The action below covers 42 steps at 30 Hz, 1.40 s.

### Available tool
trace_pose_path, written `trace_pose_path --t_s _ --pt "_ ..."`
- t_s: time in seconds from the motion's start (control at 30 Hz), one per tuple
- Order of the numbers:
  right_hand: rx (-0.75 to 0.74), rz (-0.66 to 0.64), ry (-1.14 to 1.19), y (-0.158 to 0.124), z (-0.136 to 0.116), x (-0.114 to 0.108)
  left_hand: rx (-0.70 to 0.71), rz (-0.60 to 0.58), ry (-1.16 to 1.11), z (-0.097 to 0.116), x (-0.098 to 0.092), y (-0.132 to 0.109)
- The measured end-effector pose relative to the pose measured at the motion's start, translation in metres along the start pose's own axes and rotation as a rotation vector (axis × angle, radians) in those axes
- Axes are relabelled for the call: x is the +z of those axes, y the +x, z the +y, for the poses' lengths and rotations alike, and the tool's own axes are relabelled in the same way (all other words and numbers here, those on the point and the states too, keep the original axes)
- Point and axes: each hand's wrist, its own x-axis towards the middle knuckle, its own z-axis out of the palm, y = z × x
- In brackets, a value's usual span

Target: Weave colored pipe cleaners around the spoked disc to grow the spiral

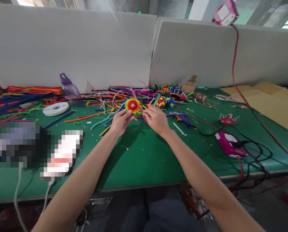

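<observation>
A round disc of coiled pipe cleaners (pixel 133 105), red in the middle with orange, yellow and green rings, is held up over the table. My left hand (pixel 120 122) pinches its lower left edge between thumb and fingers. At the disc's lower right, my right hand (pixel 157 120) has its fingers closed around a thin green strand, apparently a pipe cleaner end; the fingertips partly hide it. Just behind my right hand lie a red piece with yellow stars (pixel 161 101) and a blue one (pixel 170 102). A blue glue gun (pixel 181 118) rests to its right.
Loose pipe cleaners (pixel 32 96) in many colours are heaped along the back. A purple bottle (pixel 71 91) and a white spool (pixel 55 109) stand left, near a blurred-out phone (pixel 63 154). Right are a magenta power strip (pixel 230 144), tangled cables and brown cardboard (pixel 276 100). White panels (pixel 71 48) close the back.
</observation>
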Motion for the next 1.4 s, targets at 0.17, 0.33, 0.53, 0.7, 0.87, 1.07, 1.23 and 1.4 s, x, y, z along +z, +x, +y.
trace_pose_path --t_s 0.17,0.33,0.53,0.7,0.87,1.07,1.23,1.4 --pt "0.018 0.014 0.001 0.0 0.003 0.0 -0.036 0.02 -0.022 0.002 0.002 0.0" --pt "0.024 -0.003 -0.01 -0.001 0.002 0.001 -0.051 0.037 -0.037 0.002 0.001 0.002" --pt "0.005 -0.007 -0.022 -0.001 0.005 0.001 0.031 -0.028 0.058 -0.001 -0.002 0.0" --pt "0.021 0.047 -0.04 0.002 0.01 -0.004 0.071 -0.028 0.144 -0.001 -0.003 -0.001" --pt "0.134 0.083 0.092 0.004 0.015 -0.007 0.138 -0.082 0.225 -0.001 -0.002 -0.001" --pt "0.329 0.06 0.405 0.007 0.018 -0.014 0.173 -0.094 0.288 -0.002 -0.001 -0.002" --pt "0.5 0.018 0.733 0.011 0.02 -0.019 0.16 -0.134 0.283 -0.001 0.0 -0.004" --pt "0.606 -0.064 1.083 0.009 0.028 -0.016 0.1 -0.17 0.275 0.002 0.001 -0.006"
